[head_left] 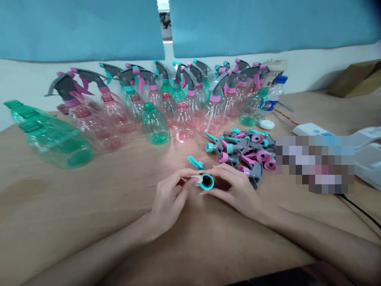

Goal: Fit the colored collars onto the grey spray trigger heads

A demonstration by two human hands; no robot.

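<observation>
While grasped by left hand point(172, 194) and right hand point(238, 188) toward the table's point(178, 250) near edge, the sprayer point(206, 181) was best held steady.

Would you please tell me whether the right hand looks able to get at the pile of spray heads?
Probably yes: the pile of spray heads lies just beyond the right hand, nothing visible between, though that hand is holding another spray head.
</observation>
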